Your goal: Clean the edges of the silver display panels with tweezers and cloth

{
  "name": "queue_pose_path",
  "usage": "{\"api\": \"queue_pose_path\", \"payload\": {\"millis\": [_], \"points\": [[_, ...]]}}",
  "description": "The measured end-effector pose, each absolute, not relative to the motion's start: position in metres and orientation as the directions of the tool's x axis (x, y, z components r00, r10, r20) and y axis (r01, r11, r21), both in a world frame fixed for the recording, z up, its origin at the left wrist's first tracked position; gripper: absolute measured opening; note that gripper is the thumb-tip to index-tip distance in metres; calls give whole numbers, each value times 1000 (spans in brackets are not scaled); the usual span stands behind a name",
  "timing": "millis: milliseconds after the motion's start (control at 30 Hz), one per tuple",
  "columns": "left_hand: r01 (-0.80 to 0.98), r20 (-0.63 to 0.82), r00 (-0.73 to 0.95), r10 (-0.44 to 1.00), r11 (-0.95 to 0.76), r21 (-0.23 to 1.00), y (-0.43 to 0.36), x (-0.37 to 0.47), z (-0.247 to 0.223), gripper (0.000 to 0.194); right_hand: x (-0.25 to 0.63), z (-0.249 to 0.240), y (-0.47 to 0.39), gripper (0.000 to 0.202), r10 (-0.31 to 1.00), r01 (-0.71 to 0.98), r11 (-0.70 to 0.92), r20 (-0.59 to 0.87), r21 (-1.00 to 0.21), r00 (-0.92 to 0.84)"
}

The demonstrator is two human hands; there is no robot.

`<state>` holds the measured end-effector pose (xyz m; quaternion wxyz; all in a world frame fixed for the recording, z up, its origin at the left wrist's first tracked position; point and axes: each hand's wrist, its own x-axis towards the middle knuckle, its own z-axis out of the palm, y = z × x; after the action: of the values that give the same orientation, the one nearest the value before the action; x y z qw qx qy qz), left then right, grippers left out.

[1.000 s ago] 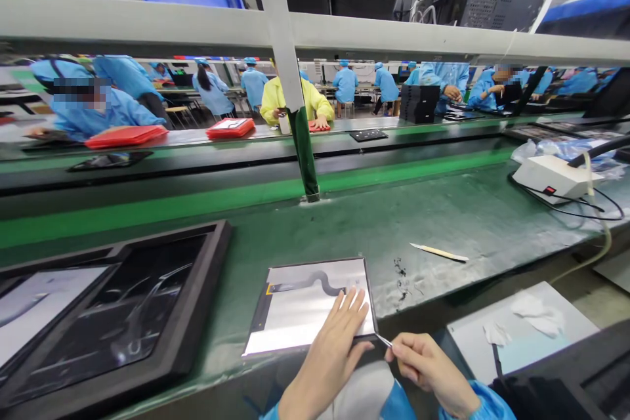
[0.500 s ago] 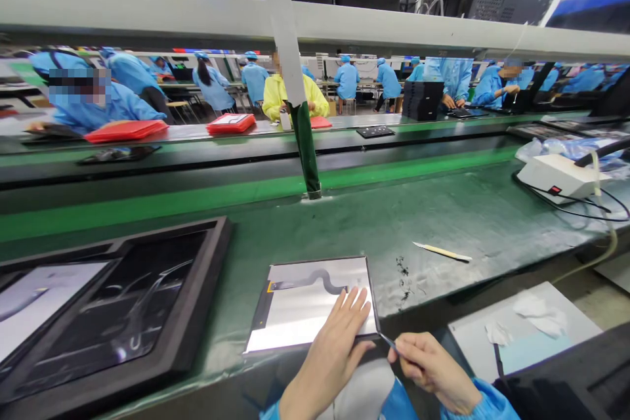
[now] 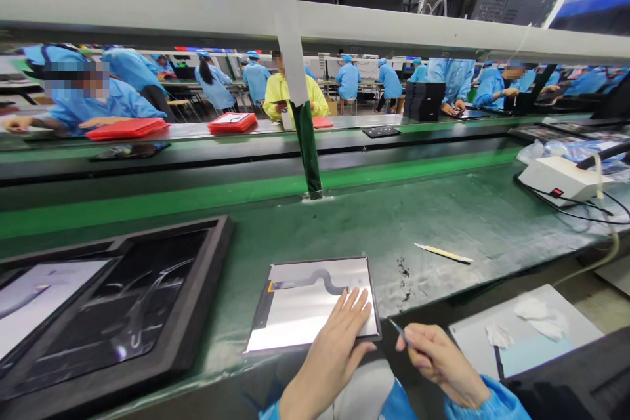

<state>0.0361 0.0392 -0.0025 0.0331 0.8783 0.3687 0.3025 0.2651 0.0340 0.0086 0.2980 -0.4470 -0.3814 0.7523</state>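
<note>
A display panel (image 3: 305, 308) with a silvery back, dark rim and grey ribbon cable (image 3: 317, 279) lies on the green bench near its front edge. My left hand (image 3: 339, 335) rests flat on the panel's lower right part, fingers stretched out, hiding that area. Just off the panel's lower right corner, my right hand (image 3: 433, 354) pinches slim, pointed tweezers (image 3: 398, 329). Their tip points at the corner but stays apart from it. Small black shreds (image 3: 404, 279) are scattered on the bench to the right of the panel.
A black foam tray (image 3: 197, 315) holding another panel stands at left. A yellow-handled craft knife (image 3: 445, 253) lies at right, with a white device (image 3: 561, 178) and cables beyond. A post (image 3: 308, 151) rises behind the panel. Co-workers sit across the line.
My right hand has drawn the tweezers slightly right and up, away from the panel's corner. My left hand and the panel have stayed put.
</note>
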Motion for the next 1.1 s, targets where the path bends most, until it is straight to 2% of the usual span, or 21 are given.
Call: {"api": "queue_pose_path", "payload": {"millis": [300,433,567,667,767,933,1100], "points": [[642,498,539,679,-714,279,36,36,-2,53,274,8,38,62,863,31,-383,-369,-923,-344],[628,477,529,702,-702,336,40,38,9,53,278,3,38,63,896,73,-321,-327,-944,-299],[593,493,493,717,-691,413,60,55,26,36,282,14,40,60,941,122,-224,-248,-967,-232],[590,414,484,772,-636,497,79,73,36,18,284,26,42,57,966,171,-147,-178,-974,-185],[623,345,471,812,-583,522,93,90,41,5,286,33,44,52,980,216,-83,-120,-973,-162],[634,325,490,809,-586,504,106,107,43,13,290,28,42,43,985,289,-46,-90,-956,-144],[681,371,434,821,-569,462,124,115,43,17,293,11,30,46,991,294,-62,-95,-954,-97]]}}
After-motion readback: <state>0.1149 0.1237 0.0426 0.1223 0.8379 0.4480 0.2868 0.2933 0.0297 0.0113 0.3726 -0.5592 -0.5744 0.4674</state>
